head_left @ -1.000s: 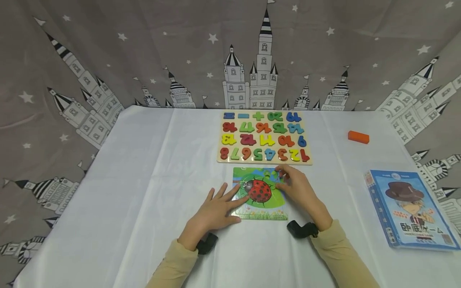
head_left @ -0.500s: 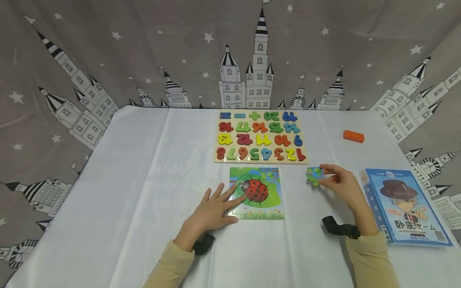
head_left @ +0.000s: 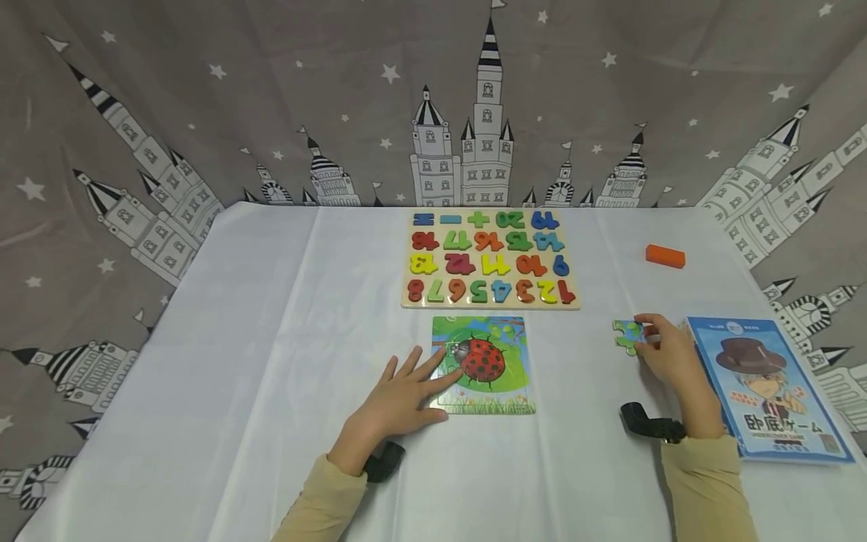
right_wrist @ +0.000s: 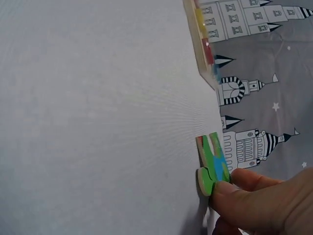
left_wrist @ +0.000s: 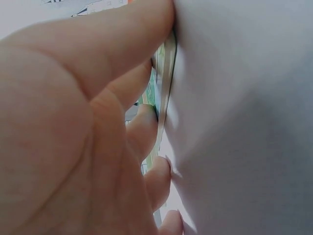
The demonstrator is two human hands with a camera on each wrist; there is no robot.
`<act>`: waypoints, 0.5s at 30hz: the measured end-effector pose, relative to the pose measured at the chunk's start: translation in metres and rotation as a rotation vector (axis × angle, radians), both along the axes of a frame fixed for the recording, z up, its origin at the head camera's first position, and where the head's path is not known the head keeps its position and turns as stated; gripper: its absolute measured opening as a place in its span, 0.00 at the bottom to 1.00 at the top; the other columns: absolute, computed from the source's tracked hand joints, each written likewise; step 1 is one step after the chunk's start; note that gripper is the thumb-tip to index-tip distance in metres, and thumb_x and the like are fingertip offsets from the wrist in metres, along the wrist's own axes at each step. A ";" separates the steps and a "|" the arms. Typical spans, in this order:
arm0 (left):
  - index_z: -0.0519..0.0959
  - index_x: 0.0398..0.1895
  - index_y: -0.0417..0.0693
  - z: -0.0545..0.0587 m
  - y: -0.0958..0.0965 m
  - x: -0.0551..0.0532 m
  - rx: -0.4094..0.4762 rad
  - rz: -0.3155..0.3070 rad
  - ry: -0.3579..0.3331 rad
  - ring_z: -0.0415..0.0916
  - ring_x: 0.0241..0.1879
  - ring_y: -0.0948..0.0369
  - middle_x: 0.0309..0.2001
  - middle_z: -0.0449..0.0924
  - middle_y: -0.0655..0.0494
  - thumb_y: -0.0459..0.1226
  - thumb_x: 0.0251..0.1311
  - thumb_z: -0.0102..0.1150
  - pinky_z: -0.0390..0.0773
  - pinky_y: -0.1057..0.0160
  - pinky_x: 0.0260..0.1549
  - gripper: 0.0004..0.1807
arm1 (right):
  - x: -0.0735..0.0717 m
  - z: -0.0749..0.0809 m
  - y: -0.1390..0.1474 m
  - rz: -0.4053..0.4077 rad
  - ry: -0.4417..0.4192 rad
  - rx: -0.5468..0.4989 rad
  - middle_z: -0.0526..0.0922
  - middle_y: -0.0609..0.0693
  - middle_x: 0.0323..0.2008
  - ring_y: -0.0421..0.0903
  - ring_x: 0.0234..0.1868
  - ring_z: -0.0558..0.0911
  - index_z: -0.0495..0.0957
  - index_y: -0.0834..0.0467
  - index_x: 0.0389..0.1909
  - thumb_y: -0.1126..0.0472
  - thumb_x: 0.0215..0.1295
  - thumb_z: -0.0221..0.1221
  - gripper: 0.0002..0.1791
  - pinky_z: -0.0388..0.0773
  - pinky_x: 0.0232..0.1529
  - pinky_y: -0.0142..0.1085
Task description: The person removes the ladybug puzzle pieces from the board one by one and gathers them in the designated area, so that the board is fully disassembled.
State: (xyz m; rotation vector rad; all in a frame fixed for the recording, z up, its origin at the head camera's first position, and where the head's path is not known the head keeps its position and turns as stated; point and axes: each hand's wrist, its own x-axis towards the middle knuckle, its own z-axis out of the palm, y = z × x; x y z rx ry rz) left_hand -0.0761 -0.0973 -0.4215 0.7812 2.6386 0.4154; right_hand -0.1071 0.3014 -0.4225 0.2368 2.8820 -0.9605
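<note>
A square ladybug jigsaw puzzle (head_left: 504, 388) lies on the white-covered table. My left hand (head_left: 396, 399) rests with spread, straight fingers on its left side, fingertips near the ladybug's head. From the left wrist view, the thin edge of the puzzle board (left_wrist: 168, 73) shows beside the fingers (left_wrist: 142, 129). Well to the right of the puzzle, my right hand (head_left: 677, 365) pinches a green and blue jigsaw piece (head_left: 628, 336) between thumb and fingers. The right wrist view shows this jigsaw piece (right_wrist: 210, 161) tilted up, its knob towards the tablecloth; whether it touches the cloth I cannot tell.
Behind the puzzle lies a wooden number board (head_left: 405, 297) with colourful digits. An orange block (head_left: 665, 256) sits at the back right. A blue game box (head_left: 779, 384) stands just right of my right hand. A grey castle-print curtain (head_left: 271, 75) hangs behind the table.
My right hand has taken the jigsaw piece from the puzzle's upper right area and carried it right, near the blue box. My left hand has stayed on the puzzle.
</note>
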 end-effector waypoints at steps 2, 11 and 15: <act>0.58 0.67 0.67 -0.001 0.000 0.000 0.000 -0.002 0.001 0.35 0.68 0.47 0.70 0.44 0.56 0.54 0.56 0.54 0.38 0.41 0.60 0.34 | -0.001 -0.002 0.000 0.003 -0.003 0.016 0.67 0.72 0.50 0.65 0.45 0.70 0.61 0.67 0.60 0.71 0.62 0.49 0.24 0.69 0.41 0.55; 0.58 0.67 0.66 -0.001 0.000 0.000 -0.002 -0.004 -0.001 0.35 0.68 0.47 0.70 0.44 0.55 0.54 0.56 0.54 0.38 0.41 0.60 0.34 | -0.002 0.001 -0.011 0.049 0.078 0.095 0.66 0.72 0.49 0.63 0.41 0.68 0.64 0.68 0.59 0.71 0.61 0.50 0.23 0.67 0.39 0.55; 0.59 0.67 0.66 0.000 0.000 0.000 -0.002 -0.002 -0.003 0.35 0.68 0.47 0.70 0.44 0.55 0.54 0.56 0.54 0.38 0.41 0.60 0.34 | -0.001 0.008 -0.038 0.110 0.095 0.031 0.67 0.68 0.50 0.58 0.39 0.69 0.68 0.66 0.57 0.68 0.64 0.49 0.20 0.69 0.38 0.51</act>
